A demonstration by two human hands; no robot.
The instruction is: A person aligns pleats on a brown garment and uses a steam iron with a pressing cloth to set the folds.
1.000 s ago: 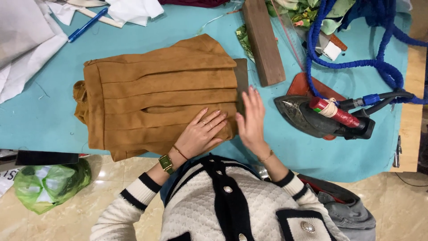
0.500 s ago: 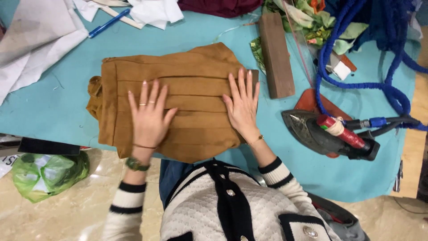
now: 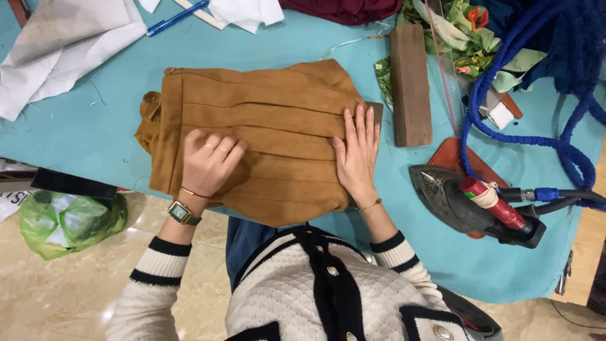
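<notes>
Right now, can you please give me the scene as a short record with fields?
surface: teal table cover
main item: pleated brown garment, lying flat
left hand: fingers curled, resting on the garment
right hand: flat, pressing the garment's right edge
right of garment: wooden block, iron on its rest
top left: white paper, blue pen
floor: green bag

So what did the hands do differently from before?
The left hand slid left across the brown pleated cloth and its fingers have now curled into the fabric. The right hand stayed flat near the cloth's right edge. The iron and wooden block stayed put.
</notes>
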